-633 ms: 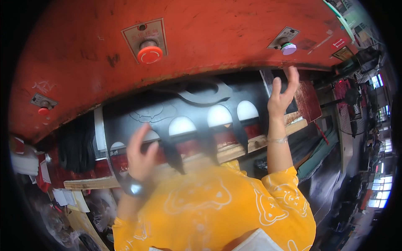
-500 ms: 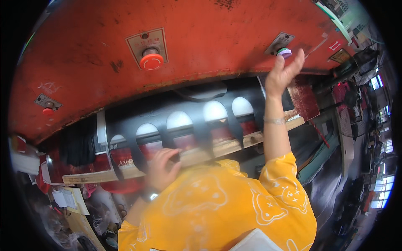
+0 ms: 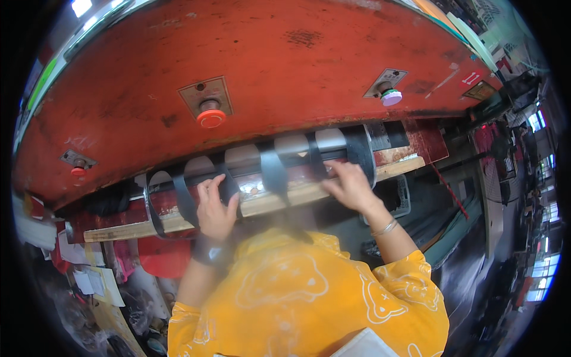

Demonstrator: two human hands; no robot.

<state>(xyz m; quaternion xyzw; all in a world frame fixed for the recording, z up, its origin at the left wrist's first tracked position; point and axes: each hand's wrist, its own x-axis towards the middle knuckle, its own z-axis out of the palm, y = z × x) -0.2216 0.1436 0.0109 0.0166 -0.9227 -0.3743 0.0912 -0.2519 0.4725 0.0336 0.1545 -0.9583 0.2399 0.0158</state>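
A black sheet [image 3: 273, 169] with a row of rounded cut-outs lies under the red machine, its strips hanging over the front edge. Pale rounded areas show through the cut-outs. My left hand [image 3: 215, 208] is at a strip left of the middle, fingers stretched up and thumb apart, with the strip showing between them. On the right, my right hand [image 3: 351, 185] reaches to another strip [image 3: 315, 156]; its thumb and forefinger stand apart, slightly blurred. I see no firm hold in either hand, though contact with the strips is likely hidden by the fingers.
The orange-red machine front [image 3: 285, 77] spans the far side, bearing red push buttons [image 3: 211, 117] and a pale purple button [image 3: 391, 97]. A wooden edge strip [image 3: 122, 231] runs along the bed. A red piece [image 3: 163, 257] hangs below; a basket [image 3: 404, 199] stands lower right.
My right hand has come down from beside the purple button to the black strips. My left hand has moved up onto a strip. The view has shifted slightly.
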